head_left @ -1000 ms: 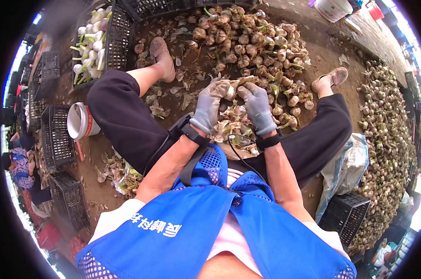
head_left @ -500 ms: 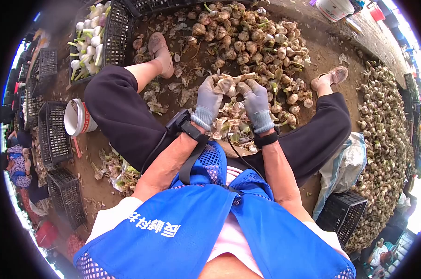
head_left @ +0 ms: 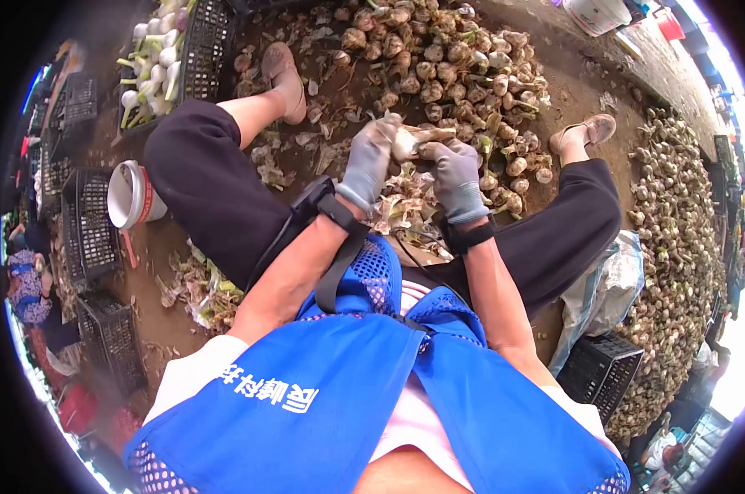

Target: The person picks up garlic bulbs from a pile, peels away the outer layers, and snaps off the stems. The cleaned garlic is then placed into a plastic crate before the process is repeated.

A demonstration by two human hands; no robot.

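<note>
Between my gloved hands is a garlic bulb [head_left: 405, 144], its stem pointing right. My left hand [head_left: 372, 156] is closed around the bulb's left side. My right hand [head_left: 455, 171] has its fingers curled and pinches the bulb near its stem. Both gloves are grey. Loose papery skins [head_left: 405, 202] lie on the ground below the hands. Just beyond them spreads a pile of unpeeled garlic [head_left: 451, 70].
A black crate [head_left: 206, 53] beside white garlic [head_left: 154, 66] stands at upper left. A white bucket [head_left: 134, 196] is left of my knee. At right are a long garlic heap [head_left: 677, 263], a sack [head_left: 607, 284] and another crate [head_left: 600, 375]. A person [head_left: 28, 284] is at far left.
The hands have shifted slightly, and more of the bulb's pale surface shows between them. My right hand's fingers are curled in more. The view has shifted a little.
</note>
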